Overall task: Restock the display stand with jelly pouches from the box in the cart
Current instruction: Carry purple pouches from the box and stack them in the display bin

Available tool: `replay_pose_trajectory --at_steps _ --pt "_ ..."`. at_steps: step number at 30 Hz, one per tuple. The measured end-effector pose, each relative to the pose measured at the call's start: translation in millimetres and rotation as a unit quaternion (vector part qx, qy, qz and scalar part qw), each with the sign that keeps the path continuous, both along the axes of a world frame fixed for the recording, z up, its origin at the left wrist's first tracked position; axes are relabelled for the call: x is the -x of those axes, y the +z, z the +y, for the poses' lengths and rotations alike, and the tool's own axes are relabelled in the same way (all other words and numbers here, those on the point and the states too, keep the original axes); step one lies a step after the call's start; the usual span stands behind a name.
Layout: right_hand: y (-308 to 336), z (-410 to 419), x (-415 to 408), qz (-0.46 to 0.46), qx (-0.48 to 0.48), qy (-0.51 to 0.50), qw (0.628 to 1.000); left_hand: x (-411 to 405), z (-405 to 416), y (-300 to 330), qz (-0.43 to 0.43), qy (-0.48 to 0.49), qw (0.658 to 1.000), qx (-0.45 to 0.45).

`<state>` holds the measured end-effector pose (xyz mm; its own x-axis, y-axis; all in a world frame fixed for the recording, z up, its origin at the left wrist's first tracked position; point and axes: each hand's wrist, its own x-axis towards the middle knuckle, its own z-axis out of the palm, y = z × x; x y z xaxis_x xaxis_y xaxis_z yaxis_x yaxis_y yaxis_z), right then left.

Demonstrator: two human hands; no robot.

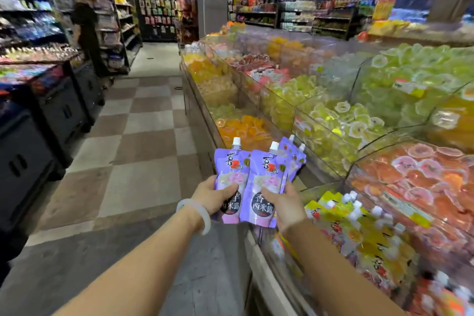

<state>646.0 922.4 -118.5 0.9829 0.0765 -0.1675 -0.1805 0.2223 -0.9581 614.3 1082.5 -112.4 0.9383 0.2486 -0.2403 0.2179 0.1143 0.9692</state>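
While you stand beside the display stand, your left hand grips one purple jelly pouch and your right hand grips several more purple pouches, all upright just before its clear-walled bins.

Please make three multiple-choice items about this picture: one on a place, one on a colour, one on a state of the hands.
1. Where does the display stand lie from the person?
A. to the right
B. to the left
C. behind the black cabinets

2. What colour are the held jelly pouches?
A. green
B. purple
C. red

3. What are the hands doing?
A. both hang idle
B. only the left holds pouches
C. both grip pouches

Answers:
1 A: its clear bins run along the right side of the aisle.
2 B: the pouches are purple with white caps.
3 C: the left hand and the right hand each curl round pouches.
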Motion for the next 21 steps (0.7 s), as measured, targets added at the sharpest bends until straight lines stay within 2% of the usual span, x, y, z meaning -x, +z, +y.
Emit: replay_pose_trajectory --at_steps 5,7,13,16,21 --pt "-6 1 -71 0.016 0.059 -0.048 0.997 -81 -2 -5 0.005 -0.03 0.998 0.051" --pt "-10 2 -101 0.02 0.055 -0.066 0.996 -115 -3 -11 0.008 -0.039 0.997 0.069" --pt "-22 -10 -162 0.054 0.049 -0.179 0.981 -202 -22 -26 0.022 -0.083 0.995 0.049" --pt "-30 -23 -173 0.093 0.061 -0.25 0.962 -233 -42 -37 0.047 -0.157 0.987 0.004" --pt "-54 -28 -177 0.115 0.121 -0.397 0.902 -262 -82 -60 0.094 -0.276 0.956 -0.036"
